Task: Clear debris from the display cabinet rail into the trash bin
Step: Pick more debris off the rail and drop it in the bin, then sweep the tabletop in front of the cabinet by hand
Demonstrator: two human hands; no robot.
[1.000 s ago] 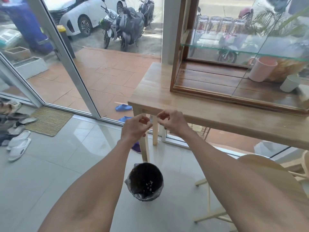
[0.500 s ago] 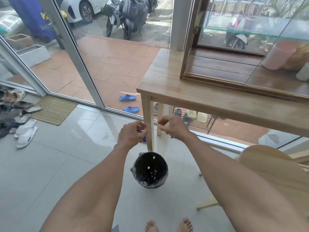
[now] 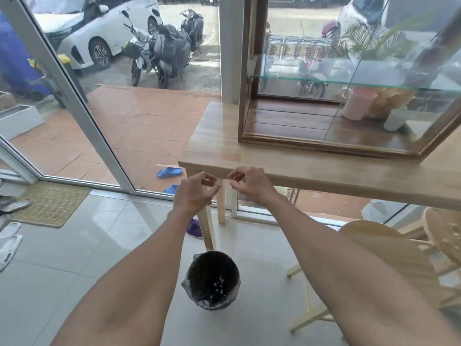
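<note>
A round trash bin (image 3: 212,283) with a black liner stands on the floor by the table leg, with small white bits of debris (image 3: 219,285) inside. My left hand (image 3: 193,193) and my right hand (image 3: 249,183) hover close together above the bin, just in front of the wooden table's edge (image 3: 311,173), fingers curled and pinched. Nothing visible lies between the fingertips. The wood-framed glass display cabinet (image 3: 324,136) sits on the table, its bottom rail (image 3: 324,146) running along the front.
A pink cup (image 3: 358,103) and a white cup (image 3: 396,119) stand inside the cabinet under a glass shelf. A wooden chair (image 3: 384,258) is at the right. Sandals (image 3: 10,243) and a mat (image 3: 50,203) lie at left by the glass door.
Both hands have risen from just above the bin up to the table's edge level. The view has tilted up, so more of the cabinet shows.
</note>
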